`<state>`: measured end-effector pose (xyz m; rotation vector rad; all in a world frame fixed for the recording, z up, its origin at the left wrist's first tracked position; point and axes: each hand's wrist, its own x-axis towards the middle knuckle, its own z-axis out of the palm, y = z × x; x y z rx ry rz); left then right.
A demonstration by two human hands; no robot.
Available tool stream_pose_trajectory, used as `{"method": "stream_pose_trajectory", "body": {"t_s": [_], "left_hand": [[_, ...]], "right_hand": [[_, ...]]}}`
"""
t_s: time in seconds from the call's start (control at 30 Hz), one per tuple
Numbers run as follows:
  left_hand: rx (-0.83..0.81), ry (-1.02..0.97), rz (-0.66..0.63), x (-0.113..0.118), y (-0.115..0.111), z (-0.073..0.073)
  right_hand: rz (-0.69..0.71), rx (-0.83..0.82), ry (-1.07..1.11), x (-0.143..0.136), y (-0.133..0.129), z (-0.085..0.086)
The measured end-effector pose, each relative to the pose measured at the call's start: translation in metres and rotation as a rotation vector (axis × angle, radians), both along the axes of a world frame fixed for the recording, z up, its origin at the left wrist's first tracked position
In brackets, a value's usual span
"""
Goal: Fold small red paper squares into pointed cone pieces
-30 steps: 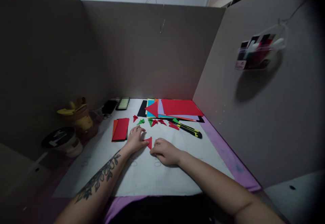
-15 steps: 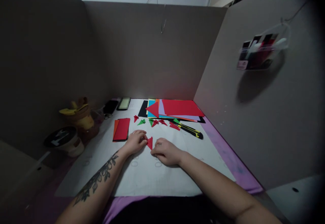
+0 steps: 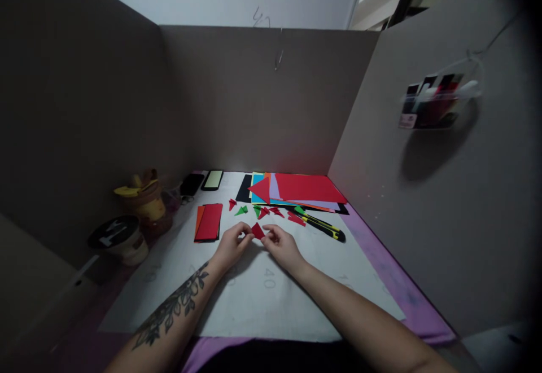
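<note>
Between my two hands is a small folded red paper triangle (image 3: pixel 258 231), its point upward. My left hand (image 3: pixel 233 242) pinches its left corner between thumb and fingers. The lower right corner is gripped by the fingertips of my right hand (image 3: pixel 283 247). Just beyond lie several small folded pieces, among them a green folded paper (image 3: pixel 241 210) and a red folded paper (image 3: pixel 232 204). A stack of red, orange and black paper rectangles (image 3: pixel 209 222) lies left of my left hand.
A yellow and black utility knife (image 3: pixel 324 227) lies right of the folded pieces. Large coloured sheets (image 3: pixel 313 188) are stacked at the back. Two phones (image 3: pixel 212 180) lie at the back left, near a pot (image 3: pixel 148 201) and a lidded tub (image 3: pixel 121 240). Grey partitions (image 3: pixel 266 102) surround the table.
The red paper triangle has been lifted and turned between my hands. My right hand has shifted its hold at the corner. The view has tilted slightly upward.
</note>
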<state>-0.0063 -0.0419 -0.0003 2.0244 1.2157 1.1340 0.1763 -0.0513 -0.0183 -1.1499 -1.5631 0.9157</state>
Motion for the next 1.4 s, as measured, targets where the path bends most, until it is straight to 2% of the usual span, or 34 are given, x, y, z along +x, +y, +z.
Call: {"method": "stream_pose_trajectory", "body": {"t_s": [0.2, 0.4, 0.6, 0.77, 0.97, 1.2, 1.4], "left_hand": [[-0.053, -0.077, -0.029, 0.008, -0.005, 0.000], [-0.044, -0.043, -0.057, 0.012, -0.005, 0.000], [0.082, 0.014, -0.049, 0.005, -0.005, -0.002], [0.244, 0.045, -0.080, -0.002, -0.005, -0.004], [0.343, 0.121, -0.117, -0.004, -0.006, -0.003], [0.309, 0.181, -0.142, -0.004, -0.008, -0.005], [0.204, 0.135, -0.112, -0.003, -0.008, -0.004]], "right_hand": [[0.019, -0.005, -0.029, -0.002, -0.002, 0.000], [0.025, 0.033, -0.053, -0.002, -0.003, 0.000], [-0.020, 0.147, -0.046, 0.003, -0.005, 0.003], [0.031, 0.263, -0.042, 0.007, -0.005, 0.004], [0.091, 0.259, -0.062, 0.008, -0.006, 0.004], [0.175, 0.190, -0.105, 0.008, -0.009, 0.007], [0.196, 0.152, -0.059, 0.010, -0.007, 0.008]]}}
